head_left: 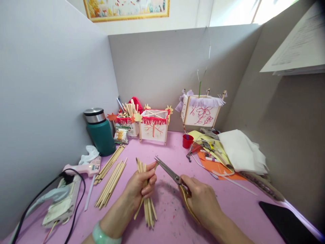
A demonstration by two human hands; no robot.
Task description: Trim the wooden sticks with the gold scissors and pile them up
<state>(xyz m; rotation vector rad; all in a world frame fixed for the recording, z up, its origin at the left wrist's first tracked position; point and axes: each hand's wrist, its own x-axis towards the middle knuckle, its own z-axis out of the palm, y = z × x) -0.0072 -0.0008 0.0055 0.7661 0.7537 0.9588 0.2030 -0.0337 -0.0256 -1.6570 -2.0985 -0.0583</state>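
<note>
Tabletop (175, 145): free passage beyond scissors (169, 171), between red-fringed lantern (153, 131) and red cup (187, 143). Obstacles, left: loose sticks (111, 184), glue gun (85, 169), bottle (100, 137); right: white sheets (241, 150), black slab (286, 220).

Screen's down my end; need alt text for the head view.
The left hand grips a bundle of thin sticks while the right hand holds scissors, tips close to the left hand, over a pink tabletop. More sticks and a glue gun lie on the left; decorated paper boxes are behind.
</note>
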